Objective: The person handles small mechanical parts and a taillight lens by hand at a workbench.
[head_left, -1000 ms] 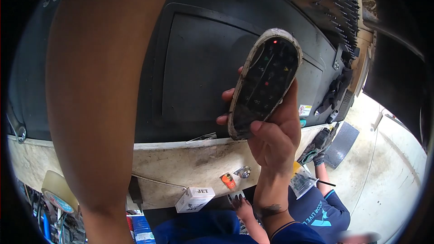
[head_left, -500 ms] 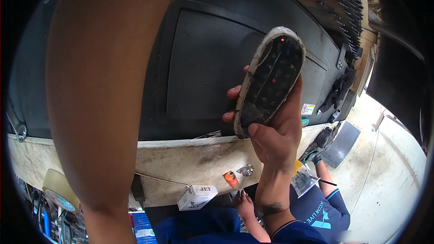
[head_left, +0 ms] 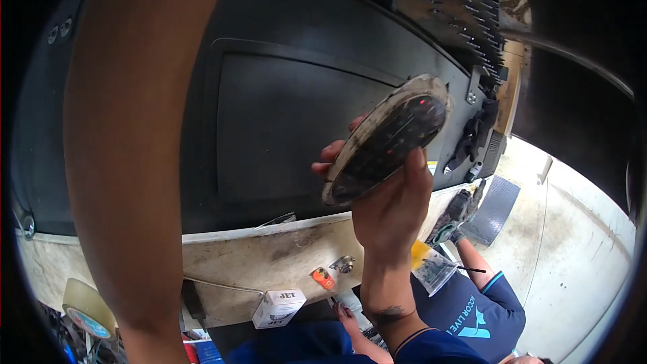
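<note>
Remote (head_left: 387, 138) is gripped in r. hand (head_left: 389, 214) before black panel (head_left: 283, 121); since 0.5 s ago it has been tilted flatter, keypad less readable. L. hand unseen, only forearm (head_left: 128, 148) shown.

Remote (head_left: 387, 138) has tilted flatter (thumb atop).

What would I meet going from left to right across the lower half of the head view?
Roll of tape → white JET box → right hand gripping the remote control → black floor mat.
</note>
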`<state>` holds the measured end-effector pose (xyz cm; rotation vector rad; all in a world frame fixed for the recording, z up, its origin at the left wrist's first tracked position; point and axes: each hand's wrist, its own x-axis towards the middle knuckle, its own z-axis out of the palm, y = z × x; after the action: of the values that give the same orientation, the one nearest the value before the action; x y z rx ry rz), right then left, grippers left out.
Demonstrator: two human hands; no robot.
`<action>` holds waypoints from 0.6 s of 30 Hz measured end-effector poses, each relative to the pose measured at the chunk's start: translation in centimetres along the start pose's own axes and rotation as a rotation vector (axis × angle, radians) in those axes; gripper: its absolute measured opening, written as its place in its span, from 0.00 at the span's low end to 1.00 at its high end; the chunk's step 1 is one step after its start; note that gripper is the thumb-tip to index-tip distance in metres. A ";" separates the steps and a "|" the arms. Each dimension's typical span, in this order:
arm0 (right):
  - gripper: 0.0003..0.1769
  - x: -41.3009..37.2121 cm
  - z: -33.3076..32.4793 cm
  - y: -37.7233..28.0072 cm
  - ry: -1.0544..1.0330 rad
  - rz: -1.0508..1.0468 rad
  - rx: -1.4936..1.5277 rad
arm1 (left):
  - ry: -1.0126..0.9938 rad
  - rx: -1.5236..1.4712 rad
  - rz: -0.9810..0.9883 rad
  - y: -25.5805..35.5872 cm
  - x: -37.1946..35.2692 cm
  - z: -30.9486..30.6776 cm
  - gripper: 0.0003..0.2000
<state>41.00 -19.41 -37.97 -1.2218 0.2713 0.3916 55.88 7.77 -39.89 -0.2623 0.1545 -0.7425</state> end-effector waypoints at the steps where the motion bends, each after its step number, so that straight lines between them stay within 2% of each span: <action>1: 0.31 0.2 -0.1 0.1 0.034 0.037 0.000 | -0.026 0.033 0.015 0.1 0.0 -0.3 0.09; 6: 0.30 0.4 0.5 0.1 0.116 0.022 -0.044 | -0.098 0.098 0.046 -1.0 1.1 -0.9 0.11; 8: 0.32 0.3 0.7 0.3 0.126 0.023 -0.041 | 0.624 0.840 1.058 -4.2 3.5 -0.1 0.11; 9: 0.32 0.1 1.2 0.4 0.177 0.011 -0.035 | 0.611 0.846 1.099 -5.2 3.4 1.1 0.11; 11: 0.30 0.2 1.5 0.2 0.191 0.024 -0.007 | 0.814 0.618 0.919 -5.7 3.1 3.4 0.10; 12: 0.30 0.1 1.7 0.4 0.222 0.018 -0.017 | 0.798 0.624 0.968 -4.9 2.9 2.6 0.10; 14: 0.29 0.1 1.6 0.3 0.195 0.029 -0.052 | 0.589 0.749 0.944 -3.5 3.2 -0.2 0.11; 18: 0.28 0.0 1.6 0.1 0.208 0.033 -0.149 | 0.623 0.803 0.962 -4.2 3.0 0.4 0.10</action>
<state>40.92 -17.84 -37.57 -1.4087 0.4477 0.3169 55.47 2.86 -38.45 0.7882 0.5071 0.1385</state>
